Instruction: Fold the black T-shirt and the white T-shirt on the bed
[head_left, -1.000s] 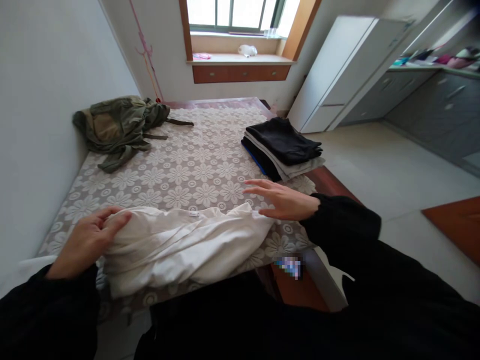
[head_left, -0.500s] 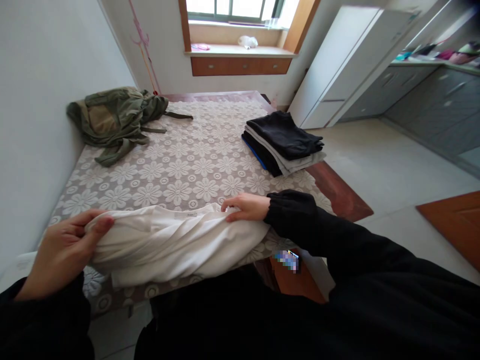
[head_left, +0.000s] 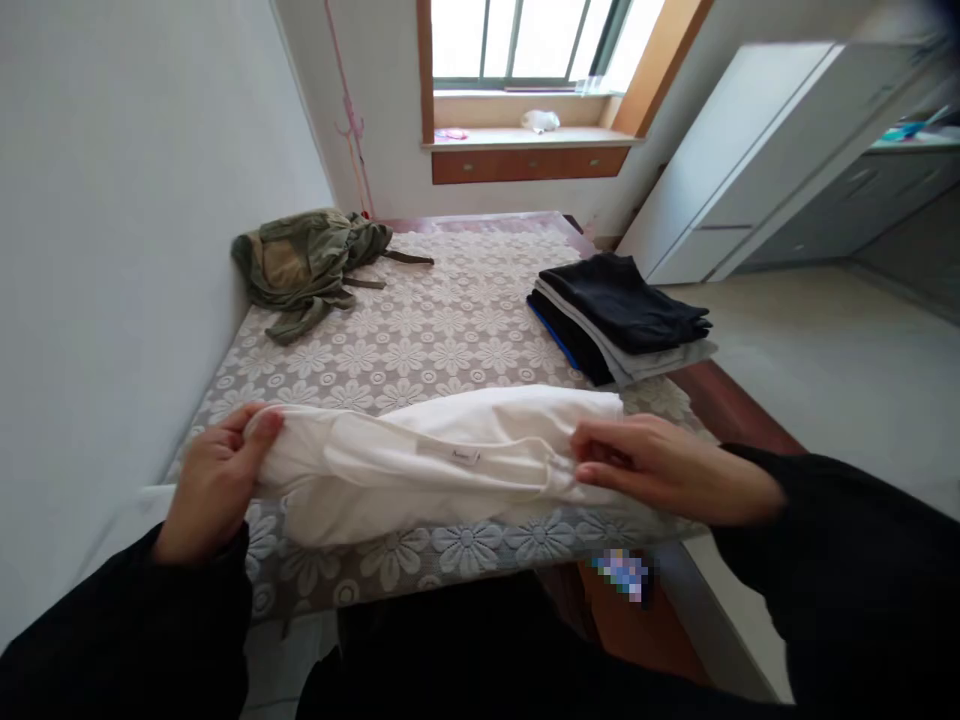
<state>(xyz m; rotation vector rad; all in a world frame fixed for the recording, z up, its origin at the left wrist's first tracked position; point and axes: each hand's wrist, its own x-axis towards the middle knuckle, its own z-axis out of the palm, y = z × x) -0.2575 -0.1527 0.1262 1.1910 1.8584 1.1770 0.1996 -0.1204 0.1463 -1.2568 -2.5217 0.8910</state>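
Note:
A white shirt [head_left: 420, 470] is stretched sideways above the near edge of the table, its neckline and a small label facing me. My left hand [head_left: 225, 470] is closed on one end of it, thumb on top. On the other side my right hand [head_left: 645, 460] pinches the cloth near the collar. Part of the shirt spreads out beyond the neckline on the flower-patterned lace tablecloth [head_left: 405, 355]. The fingertips of the right hand are slightly blurred.
A stack of folded dark and grey clothes [head_left: 622, 300] lies at the table's right side. At the back left, a green backpack [head_left: 307, 260] rests against the wall. Beyond stand a windowsill with drawers [head_left: 532, 165] and a white refrigerator [head_left: 735, 150].
My right hand has moved right, pulling the shirt's neckline wider, and the cloth now spreads farther over the table. My left hand keeps its hold. The view has shifted.

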